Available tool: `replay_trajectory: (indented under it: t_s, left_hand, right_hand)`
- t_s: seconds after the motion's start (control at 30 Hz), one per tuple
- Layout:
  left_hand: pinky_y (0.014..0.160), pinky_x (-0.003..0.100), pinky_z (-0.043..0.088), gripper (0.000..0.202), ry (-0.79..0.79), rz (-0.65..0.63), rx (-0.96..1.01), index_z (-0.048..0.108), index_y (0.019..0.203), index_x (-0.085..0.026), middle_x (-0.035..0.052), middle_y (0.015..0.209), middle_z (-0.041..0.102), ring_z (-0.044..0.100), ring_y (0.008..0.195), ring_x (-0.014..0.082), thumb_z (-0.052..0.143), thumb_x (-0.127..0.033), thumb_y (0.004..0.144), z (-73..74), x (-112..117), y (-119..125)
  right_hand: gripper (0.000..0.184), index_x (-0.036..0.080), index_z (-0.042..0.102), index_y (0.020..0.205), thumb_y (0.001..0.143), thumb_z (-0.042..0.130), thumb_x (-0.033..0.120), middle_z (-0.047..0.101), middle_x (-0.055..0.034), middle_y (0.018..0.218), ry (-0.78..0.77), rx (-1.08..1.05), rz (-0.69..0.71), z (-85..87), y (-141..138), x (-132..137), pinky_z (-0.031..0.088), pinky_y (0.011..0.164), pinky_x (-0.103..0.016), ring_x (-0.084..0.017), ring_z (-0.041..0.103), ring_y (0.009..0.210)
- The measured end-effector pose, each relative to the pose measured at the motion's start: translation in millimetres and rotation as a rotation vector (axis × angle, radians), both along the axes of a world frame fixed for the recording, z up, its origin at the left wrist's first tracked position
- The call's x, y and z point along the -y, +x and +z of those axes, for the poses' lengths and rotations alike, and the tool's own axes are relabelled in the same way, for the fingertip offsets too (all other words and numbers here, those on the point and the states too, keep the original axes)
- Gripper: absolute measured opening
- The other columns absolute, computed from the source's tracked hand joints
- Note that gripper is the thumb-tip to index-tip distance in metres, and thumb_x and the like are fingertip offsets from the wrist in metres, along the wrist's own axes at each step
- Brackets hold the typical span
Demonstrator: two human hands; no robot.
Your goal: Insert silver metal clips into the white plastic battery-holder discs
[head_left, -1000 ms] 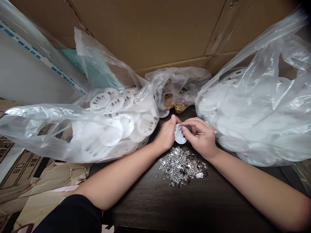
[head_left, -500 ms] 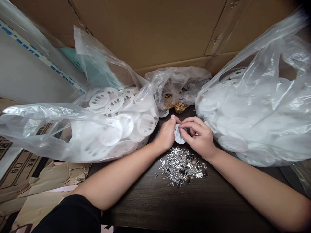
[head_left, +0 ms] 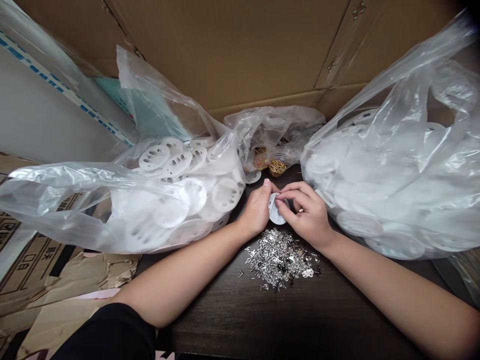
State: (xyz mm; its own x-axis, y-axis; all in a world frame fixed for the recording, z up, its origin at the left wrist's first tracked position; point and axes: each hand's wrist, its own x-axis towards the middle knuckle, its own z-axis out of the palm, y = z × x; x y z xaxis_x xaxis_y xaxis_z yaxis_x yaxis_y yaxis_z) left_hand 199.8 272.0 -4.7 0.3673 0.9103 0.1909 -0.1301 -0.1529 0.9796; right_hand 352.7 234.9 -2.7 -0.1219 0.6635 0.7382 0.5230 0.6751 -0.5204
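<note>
- Flanking the frame left and right, clear plastic bags (head_left: 405, 150) full of white slotted discs (head_left: 225, 195)
- Lower centre, a dark wood table (head_left: 225, 320) bearing a heap of silver metal pieces (head_left: 279, 260)
- Just above the heap, left hand (head_left: 257, 210) and right hand (head_left: 305, 215) pinching one disc (head_left: 276, 212) between their fingertips

Soft, even indoor light is filling the scene, with glare glinting off the clear plastic bags (head_left: 390, 165) and small metal pieces (head_left: 279, 260), while wide-angle distortion is bowing the cardboard wall (head_left: 225, 50) and darkening the top-right corner.
</note>
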Motion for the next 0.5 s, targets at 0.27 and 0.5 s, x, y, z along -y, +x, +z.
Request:
replay_trajectory:
  t_s: [0.27,0.5]
  left_hand:
    - [0.061,0.028,0.043,0.069,-0.127,0.016,0.052,0.060,0.079,-0.015,0.0054,0.071,0.060,0.052,0.063,0.0131,0.038,-0.078,0.096,8.2,3.6,0.9]
    - [0.071,0.028,0.050,0.060,-0.208,-0.106,0.250,0.063,0.088,-0.014,0.0070,0.082,0.067,0.062,0.074,0.0147,0.050,-0.072,0.094,7.4,3.2,5.3]
  right_hand:
    - [0.014,0.019,0.071,0.101,0.089,0.071,0.012,0.064,-0.0083,0.108,0.000,-0.036,-0.010,2.0,-0.2,0.0,0.056,0.067,-0.031,-0.018,0.065,0.094]
    - [0.009,0.019,0.072,0.097,0.088,0.072,0.015,0.065,-0.0067,0.107,0.017,-0.074,-0.086,7.2,1.9,-3.8,0.044,0.051,-0.026,-0.009,0.053,0.065]
